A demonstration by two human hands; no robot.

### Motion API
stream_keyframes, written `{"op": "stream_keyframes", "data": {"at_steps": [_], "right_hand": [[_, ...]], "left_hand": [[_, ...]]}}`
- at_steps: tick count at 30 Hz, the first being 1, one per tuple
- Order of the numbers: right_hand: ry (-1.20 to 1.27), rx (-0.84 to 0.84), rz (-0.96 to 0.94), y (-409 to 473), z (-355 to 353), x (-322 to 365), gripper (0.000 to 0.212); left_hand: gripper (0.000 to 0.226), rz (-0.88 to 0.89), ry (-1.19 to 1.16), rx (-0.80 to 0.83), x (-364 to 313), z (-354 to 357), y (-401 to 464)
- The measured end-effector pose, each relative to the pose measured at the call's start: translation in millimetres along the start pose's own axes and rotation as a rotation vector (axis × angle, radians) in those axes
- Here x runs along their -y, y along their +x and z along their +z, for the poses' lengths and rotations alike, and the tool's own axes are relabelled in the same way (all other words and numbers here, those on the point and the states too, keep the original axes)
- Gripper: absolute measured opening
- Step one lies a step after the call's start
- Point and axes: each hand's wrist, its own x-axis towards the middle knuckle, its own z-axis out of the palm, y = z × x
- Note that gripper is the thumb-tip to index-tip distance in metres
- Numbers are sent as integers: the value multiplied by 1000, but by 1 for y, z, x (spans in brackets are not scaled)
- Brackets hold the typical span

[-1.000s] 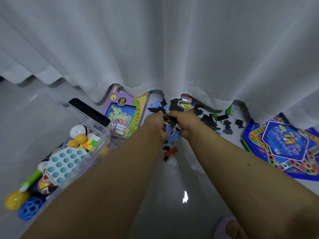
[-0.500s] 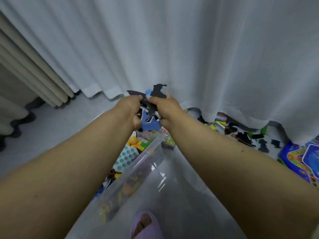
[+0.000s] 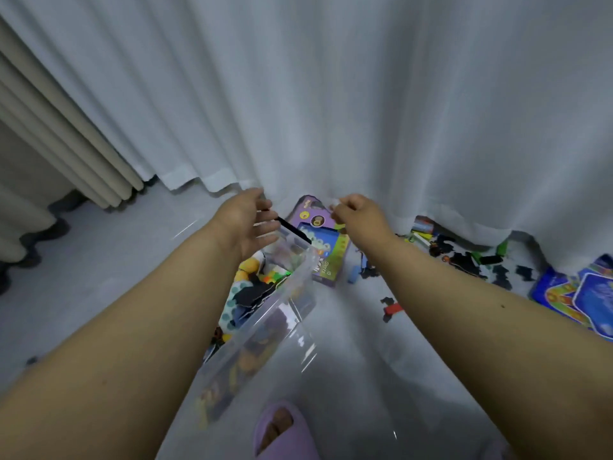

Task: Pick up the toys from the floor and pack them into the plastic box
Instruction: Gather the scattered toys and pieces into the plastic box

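Note:
The clear plastic box (image 3: 265, 327) stands on the floor under my left forearm, filled with balls, a pop-it and dark puzzle pieces (image 3: 253, 293) lying on top. My left hand (image 3: 248, 224) hovers over the box's far end, fingers spread, holding nothing. My right hand (image 3: 356, 214) hangs to the right of the box above a purple toy package (image 3: 326, 247), fingers loosely curled and empty. More dark puzzle pieces (image 3: 464, 260) lie scattered on the floor at the curtain's hem. A small red piece (image 3: 393, 308) lies nearer to me.
A white curtain (image 3: 331, 94) hangs along the back; a beige curtain (image 3: 66, 154) hangs at left. A blue game board (image 3: 577, 293) lies at far right. My foot in a purple slipper (image 3: 282, 429) stands beside the box.
Both hands carried a bunch of puzzle pieces over the box and let go. The pieces now lie in the box, and the hands have moved apart, empty.

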Motion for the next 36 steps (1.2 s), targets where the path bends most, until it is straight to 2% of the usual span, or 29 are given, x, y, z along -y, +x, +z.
{"op": "stream_keyframes", "data": {"at_steps": [2,6,9,14,17,22,25,30,35,36], "right_hand": [[37,-54,76,9,-33,-17,15],[59,-125,257,20,-87,-64,24],[-14,-158,400,23,-109,-113,20],[-249,-89,565,10,-111,-187,20],[-472,23,485,-2,-93,-213,21],[-936,304,106,4,-61,-224,52],[-1115,442,-5,11,-50,-230,45],[-1035,443,-12,17,-54,-238,21],[-926,438,25,22,-56,-238,7],[-914,432,33,22,-56,-237,11]], "left_hand": [[31,-12,-55,101,9,28,0],[26,-74,54,235,48,86,6],[24,-180,143,259,86,117,19],[22,-376,110,222,144,137,46],[23,-465,101,167,172,142,58],[24,-536,113,95,193,151,78],[24,-544,96,72,199,158,88],[24,-546,38,50,206,163,98],[25,-533,22,12,207,163,104],[25,-532,12,13,208,162,105]]}}
